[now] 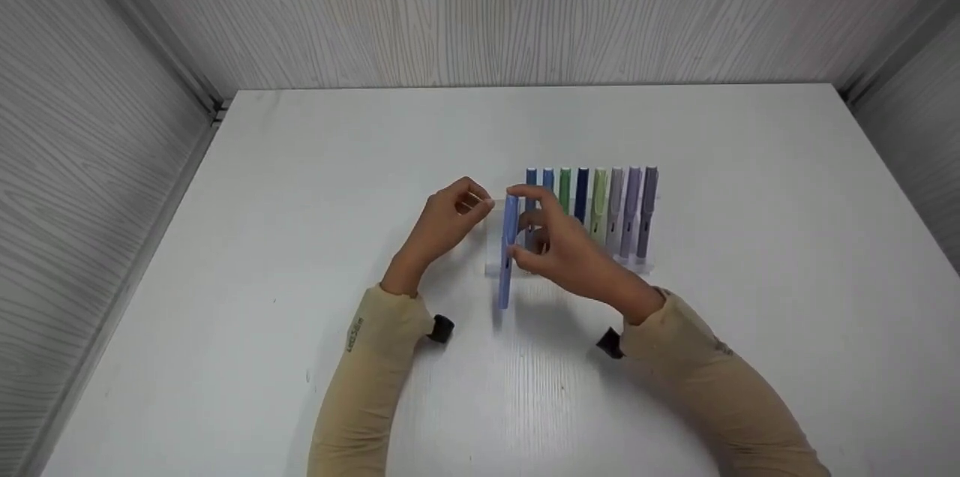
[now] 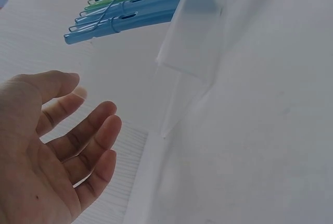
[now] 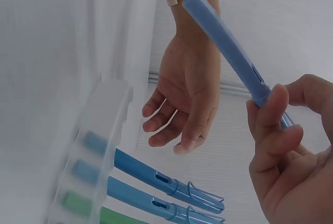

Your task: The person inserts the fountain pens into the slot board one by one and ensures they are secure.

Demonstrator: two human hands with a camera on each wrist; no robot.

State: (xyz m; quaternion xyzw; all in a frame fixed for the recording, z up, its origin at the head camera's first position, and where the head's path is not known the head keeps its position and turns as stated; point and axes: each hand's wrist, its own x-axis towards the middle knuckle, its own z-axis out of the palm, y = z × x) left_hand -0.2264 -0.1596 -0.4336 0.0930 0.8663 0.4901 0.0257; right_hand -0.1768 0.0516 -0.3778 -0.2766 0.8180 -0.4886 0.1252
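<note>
My right hand (image 1: 562,248) holds a light blue pen (image 1: 509,252) nearly upright in front of the left part of a clear pen stand (image 1: 493,269). The fingers sit at its upper part and the thumb lower down. In the right wrist view the same pen (image 3: 229,49) slants up from the fingertips. At the stand's upper left corner, my left hand (image 1: 450,218) pinches the clear panel between thumb and index fingertip, its other fingers loosely curled. Several pens stand in a row in the stand, among them a blue pen (image 3: 166,182) beside the left end and a green pen (image 1: 565,188).
The stand rests on a white table (image 1: 225,274). Towards its right end are a light green pen (image 1: 599,199) and a dark purple pen (image 1: 648,211). Pale wood-grain panels (image 1: 450,12) rise behind and at both sides. Black wrist devices (image 1: 441,329) show at both sleeves.
</note>
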